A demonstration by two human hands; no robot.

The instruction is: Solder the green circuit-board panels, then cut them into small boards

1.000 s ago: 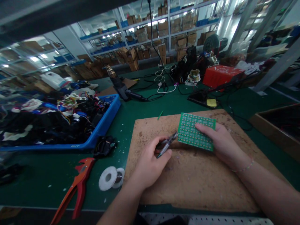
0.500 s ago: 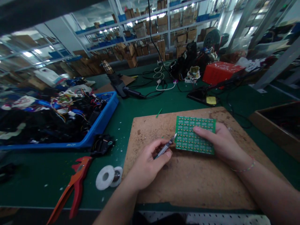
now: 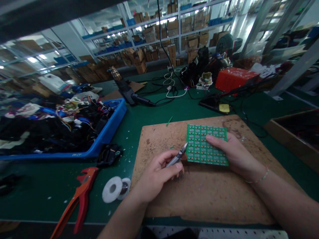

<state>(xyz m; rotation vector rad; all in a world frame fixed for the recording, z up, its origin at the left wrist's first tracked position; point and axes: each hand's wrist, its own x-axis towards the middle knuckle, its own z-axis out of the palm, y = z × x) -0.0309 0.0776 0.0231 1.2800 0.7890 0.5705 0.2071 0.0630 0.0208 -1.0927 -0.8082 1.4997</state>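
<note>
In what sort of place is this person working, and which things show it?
Probably an electronics workshop or factory: the right hand holds a green circuit board, a blue tray nearby is heaped with wired parts, and tall shelves behind carry cardboard boxes.

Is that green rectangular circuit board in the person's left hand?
No, the right hand grips the green rectangular circuit board by one side, while the left hand holds a slim grey pointed tool.
</note>
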